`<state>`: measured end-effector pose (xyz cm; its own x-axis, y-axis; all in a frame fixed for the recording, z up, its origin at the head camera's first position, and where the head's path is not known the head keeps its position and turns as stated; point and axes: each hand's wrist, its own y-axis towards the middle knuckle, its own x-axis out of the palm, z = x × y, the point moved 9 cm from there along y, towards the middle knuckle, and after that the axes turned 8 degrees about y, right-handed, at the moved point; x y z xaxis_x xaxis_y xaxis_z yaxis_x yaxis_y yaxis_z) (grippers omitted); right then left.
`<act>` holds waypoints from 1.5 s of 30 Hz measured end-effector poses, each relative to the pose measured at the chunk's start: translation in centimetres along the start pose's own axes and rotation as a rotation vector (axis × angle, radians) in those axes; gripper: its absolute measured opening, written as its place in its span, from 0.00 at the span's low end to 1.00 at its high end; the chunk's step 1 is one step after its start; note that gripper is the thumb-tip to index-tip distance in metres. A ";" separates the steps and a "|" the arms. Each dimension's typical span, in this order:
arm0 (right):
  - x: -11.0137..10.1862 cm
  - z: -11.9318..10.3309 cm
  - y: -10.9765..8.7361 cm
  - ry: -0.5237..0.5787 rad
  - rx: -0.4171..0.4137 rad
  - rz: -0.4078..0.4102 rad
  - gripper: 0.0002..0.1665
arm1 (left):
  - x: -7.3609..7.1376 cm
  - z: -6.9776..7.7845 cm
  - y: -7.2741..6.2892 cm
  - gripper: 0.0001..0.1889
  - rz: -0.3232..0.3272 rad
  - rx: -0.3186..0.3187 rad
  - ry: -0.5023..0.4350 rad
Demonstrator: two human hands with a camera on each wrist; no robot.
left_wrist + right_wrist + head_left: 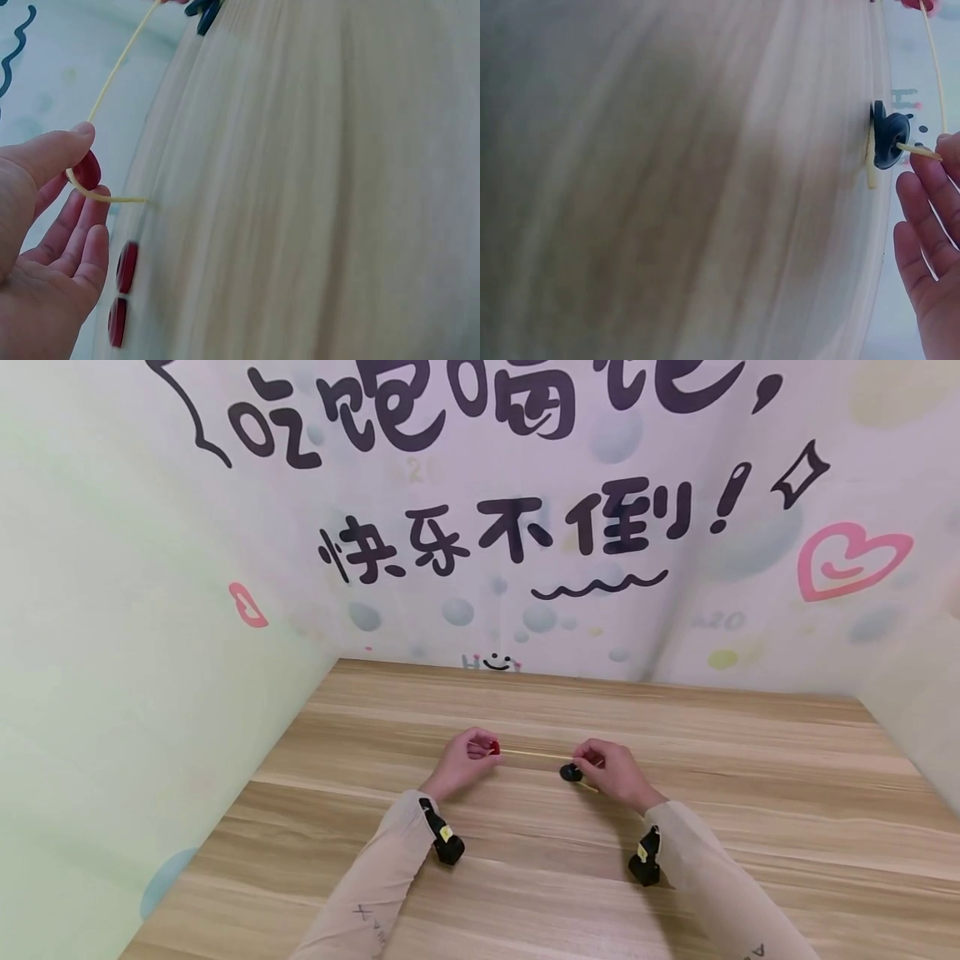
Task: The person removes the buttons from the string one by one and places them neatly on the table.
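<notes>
My left hand (465,762) pinches a red button (88,171) between thumb and finger. A yellow cord (116,67) runs from it, its short loose end curving out below the thumb. Stretched across, the cord reaches my right hand (611,770), whose thumb and fingertip pinch it. Just beside those fingertips, a round black button (893,141) has the cord through its hole. Another black button (878,112) stands behind it, and a cord end lies close by on the wood. The other fingers of both hands are loosely bent.
Two more red buttons (127,267) lie on the wooden table (525,893) below my left hand. A printed cloth backdrop (480,610) rises behind the table's back edge, with pale side walls at left and right. Black cameras are strapped to both wrists.
</notes>
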<state>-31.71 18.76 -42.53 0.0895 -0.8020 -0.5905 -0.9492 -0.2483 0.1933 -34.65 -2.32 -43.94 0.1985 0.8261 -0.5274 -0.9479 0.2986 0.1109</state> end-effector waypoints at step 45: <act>-0.4 0.5 0.0 0.019 0.036 -0.033 0.02 | -7.1 -5.6 -1.0 0.16 0.052 -0.101 0.235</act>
<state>-31.86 19.37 -42.75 0.1264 -0.8037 -0.5814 -0.9558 -0.2554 0.1454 -36.52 -11.13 -45.05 0.0962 0.7019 -0.7057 -0.9777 0.1995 0.0651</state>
